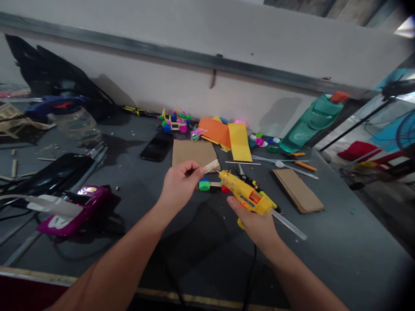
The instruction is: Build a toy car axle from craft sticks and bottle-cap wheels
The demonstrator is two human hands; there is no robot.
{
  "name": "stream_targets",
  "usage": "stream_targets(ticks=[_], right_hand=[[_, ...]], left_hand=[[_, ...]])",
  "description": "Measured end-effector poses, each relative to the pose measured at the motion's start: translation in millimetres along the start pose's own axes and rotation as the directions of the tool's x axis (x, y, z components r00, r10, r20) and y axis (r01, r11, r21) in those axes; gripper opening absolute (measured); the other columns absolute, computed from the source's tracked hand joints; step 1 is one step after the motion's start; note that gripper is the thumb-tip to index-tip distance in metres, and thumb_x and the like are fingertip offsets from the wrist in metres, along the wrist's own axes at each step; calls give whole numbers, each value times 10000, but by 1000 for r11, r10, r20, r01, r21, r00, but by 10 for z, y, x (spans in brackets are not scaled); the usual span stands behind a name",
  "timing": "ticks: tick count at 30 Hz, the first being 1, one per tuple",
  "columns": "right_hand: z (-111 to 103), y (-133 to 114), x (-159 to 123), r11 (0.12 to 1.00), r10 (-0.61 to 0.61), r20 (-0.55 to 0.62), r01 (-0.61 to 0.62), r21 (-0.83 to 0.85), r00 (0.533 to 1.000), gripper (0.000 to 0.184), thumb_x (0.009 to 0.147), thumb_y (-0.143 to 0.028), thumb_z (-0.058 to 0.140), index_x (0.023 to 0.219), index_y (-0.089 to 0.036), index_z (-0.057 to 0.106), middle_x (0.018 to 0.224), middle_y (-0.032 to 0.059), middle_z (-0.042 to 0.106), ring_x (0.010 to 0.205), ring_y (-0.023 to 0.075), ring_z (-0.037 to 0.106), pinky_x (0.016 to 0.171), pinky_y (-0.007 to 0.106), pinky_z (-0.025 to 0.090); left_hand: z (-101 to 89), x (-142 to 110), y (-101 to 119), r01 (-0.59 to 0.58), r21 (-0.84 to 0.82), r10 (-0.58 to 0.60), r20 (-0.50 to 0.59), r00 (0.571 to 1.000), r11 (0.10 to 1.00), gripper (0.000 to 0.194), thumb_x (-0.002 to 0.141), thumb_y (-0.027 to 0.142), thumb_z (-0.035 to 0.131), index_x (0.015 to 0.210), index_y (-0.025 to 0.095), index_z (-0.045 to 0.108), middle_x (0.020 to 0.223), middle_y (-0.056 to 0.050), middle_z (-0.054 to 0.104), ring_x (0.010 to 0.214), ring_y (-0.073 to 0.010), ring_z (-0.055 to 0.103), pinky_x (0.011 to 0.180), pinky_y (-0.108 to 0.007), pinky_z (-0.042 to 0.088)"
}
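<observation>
Pinched in the fingers of my left hand (182, 183) are thin wooden sticks (212, 165), held above a piece of brown cardboard (191, 151). My right hand (256, 222) is wrapped round a yellow hot glue gun (243, 190), its nozzle close to the ends of the sticks; whether they touch I cannot tell. A clear glue stick (288, 224) juts from the back of the gun. Below the sticks lies a small piece with a green bottle cap (204, 185), a red one and light sticks, partly hidden by the gun. Dark-handled pliers (251, 181) lie behind the gun.
A phone (157, 146), orange paper (214, 130), yellow paper (240, 141) and small cap-wheeled models (175, 123) lie towards the wall. At right are a green bottle (313, 121), scissors (304, 166) and folded cardboard (298, 190). A purple power strip (76, 214) with cables sits at left.
</observation>
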State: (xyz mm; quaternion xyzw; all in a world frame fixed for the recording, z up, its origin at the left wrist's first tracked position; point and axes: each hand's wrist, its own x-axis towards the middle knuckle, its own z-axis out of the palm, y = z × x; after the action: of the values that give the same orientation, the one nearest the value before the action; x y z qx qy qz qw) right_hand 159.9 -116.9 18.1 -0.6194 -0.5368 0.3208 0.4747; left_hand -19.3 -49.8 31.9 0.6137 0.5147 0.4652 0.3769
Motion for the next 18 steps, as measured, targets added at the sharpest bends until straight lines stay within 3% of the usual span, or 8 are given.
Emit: stream_targets(ticks=[7, 12, 15, 18], right_hand=[[-30, -51, 45, 998, -7, -55, 10, 63, 998, 344, 692, -456, 667, 882, -172, 632, 802, 55, 688, 718, 204, 644, 642, 333, 541], [-84, -10, 77, 998, -12, -243, 26, 56, 970, 350, 681, -458, 683, 890, -179, 647, 859, 62, 686, 797, 227, 644, 694, 366, 534], [-100, 49, 68, 991, 6, -319, 37, 128, 948, 317, 703, -456, 679, 865, -185, 647, 791, 41, 663, 713, 191, 630, 633, 328, 518], [-109, 70, 72, 975, -53, -385, 131, 178, 922, 274, 729, -444, 664, 814, -187, 620, 721, 15, 602, 619, 144, 571, 566, 285, 474]], left_hand=[[7, 16, -30, 47, -99, -44, 33, 998, 994, 207, 793, 345, 587, 674, 176, 594, 548, 19, 536, 461, -90, 444, 458, -230, 326], [20, 13, 5, 91, -171, -80, 71, 994, 981, 224, 774, 336, 597, 621, 175, 571, 533, 20, 516, 452, -85, 426, 452, -229, 325], [31, 17, 22, 138, -230, -114, 116, 987, 963, 209, 753, 319, 613, 615, 168, 571, 534, 23, 516, 447, -81, 427, 448, -223, 334], [34, 23, 26, 190, -287, -146, 168, 975, 939, 212, 742, 315, 630, 613, 156, 572, 552, 20, 528, 449, -71, 427, 443, -213, 337]])
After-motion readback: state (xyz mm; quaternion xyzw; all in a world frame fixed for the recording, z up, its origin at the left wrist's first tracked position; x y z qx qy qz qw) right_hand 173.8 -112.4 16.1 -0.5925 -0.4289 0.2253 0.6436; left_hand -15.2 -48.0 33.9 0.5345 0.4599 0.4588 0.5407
